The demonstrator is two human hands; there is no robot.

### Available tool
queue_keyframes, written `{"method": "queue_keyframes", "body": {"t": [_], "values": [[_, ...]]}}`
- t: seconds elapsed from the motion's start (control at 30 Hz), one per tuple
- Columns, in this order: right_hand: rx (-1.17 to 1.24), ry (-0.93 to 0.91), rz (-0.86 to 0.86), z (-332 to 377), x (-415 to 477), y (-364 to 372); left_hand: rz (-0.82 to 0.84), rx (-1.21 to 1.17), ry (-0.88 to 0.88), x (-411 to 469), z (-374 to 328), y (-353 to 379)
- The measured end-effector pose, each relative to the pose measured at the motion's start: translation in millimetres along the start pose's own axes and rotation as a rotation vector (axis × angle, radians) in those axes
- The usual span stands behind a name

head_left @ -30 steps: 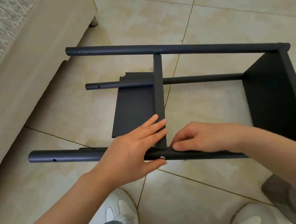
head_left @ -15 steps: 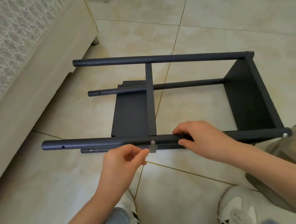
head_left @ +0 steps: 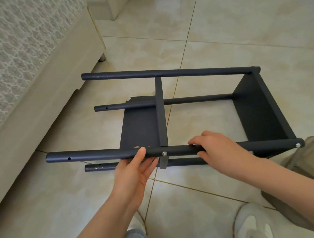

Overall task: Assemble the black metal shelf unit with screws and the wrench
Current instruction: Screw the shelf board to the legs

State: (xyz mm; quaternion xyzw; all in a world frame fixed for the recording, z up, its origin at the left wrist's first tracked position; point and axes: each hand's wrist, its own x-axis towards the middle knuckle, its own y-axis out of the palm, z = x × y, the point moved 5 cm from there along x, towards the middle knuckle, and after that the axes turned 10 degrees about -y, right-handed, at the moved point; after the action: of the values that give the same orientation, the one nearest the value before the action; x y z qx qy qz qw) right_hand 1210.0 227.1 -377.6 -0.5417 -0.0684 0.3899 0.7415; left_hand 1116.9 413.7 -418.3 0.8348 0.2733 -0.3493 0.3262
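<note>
The shelf [head_left: 257,113] is laid on its side on the tiled floor [head_left: 240,34], beside a beige sofa [head_left: 34,92], with its four tubes running left to right. The nearest upper tube [head_left: 90,157] is gripped by both hands. The left hand [head_left: 134,172] is wrapped round it from below, with the thumb on top and fingertips showing over the far side. The right hand [head_left: 214,147] is curled over it from above, with the thumb underneath. Between the hands a screw [head_left: 164,153] is seen in the tube, and a grey wrench [head_left: 163,163] is hung from it, just beside the left fingertips. A second screw [head_left: 297,145] is set in the tube's right end. A khaki bag [head_left: 313,153] is seen at the right.
</note>
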Motion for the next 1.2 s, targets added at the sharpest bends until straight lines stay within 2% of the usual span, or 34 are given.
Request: {"method": "queue_keyframes", "body": {"t": [0.27, 0.9, 1.2], "values": [[0.069, -0.022, 0.029, -2.9, 5.6, -24.7, 0.025, 0.113, 0.148, -14.0, -28.9, 20.6], [0.207, -0.041, -0.128, 9.5, -8.4, -111.7, 0.17, 0.27, 0.391, -54.2, -112.5, 94.2], [0.333, -0.006, -0.276, 20.2, -28.2, -123.1, 0.165, 0.55, 0.531, -98.2, -150.0, 134.4]]}}
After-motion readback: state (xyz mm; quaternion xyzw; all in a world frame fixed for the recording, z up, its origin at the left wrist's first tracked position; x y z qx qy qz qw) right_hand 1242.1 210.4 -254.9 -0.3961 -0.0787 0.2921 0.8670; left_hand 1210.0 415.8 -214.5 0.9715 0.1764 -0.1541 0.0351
